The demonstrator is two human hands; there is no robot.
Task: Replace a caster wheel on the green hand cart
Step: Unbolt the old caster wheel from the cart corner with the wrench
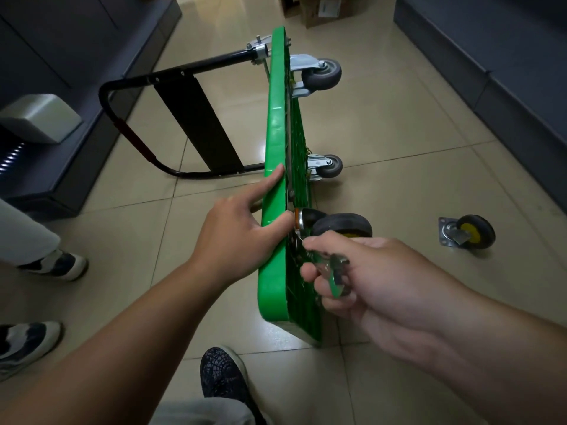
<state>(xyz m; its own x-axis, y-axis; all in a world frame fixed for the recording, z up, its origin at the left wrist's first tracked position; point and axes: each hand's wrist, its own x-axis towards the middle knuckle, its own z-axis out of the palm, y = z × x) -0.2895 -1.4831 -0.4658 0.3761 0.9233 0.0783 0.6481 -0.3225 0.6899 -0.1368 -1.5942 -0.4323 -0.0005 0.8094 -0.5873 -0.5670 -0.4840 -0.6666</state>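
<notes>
Clutter first: a loose caster [469, 231] lies on the tiles right of the green cart [276, 142], someone's shoes [58, 265] stand at the left, and boxes [319, 7] sit far down the aisle between dark cabinets [506, 56]. I see the cart tipped on its edge at centre, handle [184, 118] splayed left. My left hand [236, 231] rests straight-fingered on its top rim; my right hand [362, 271] clenches a wrench [336, 271] at the near caster [340, 225]. Open floor lies right.

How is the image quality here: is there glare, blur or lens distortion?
Head view: dim light; soft glare on the glossy floor tiles; tile lines bow toward the edges, a wide-angle effect; the right hand and its metal tool look slightly smeared; the green cart is sharp.
</notes>
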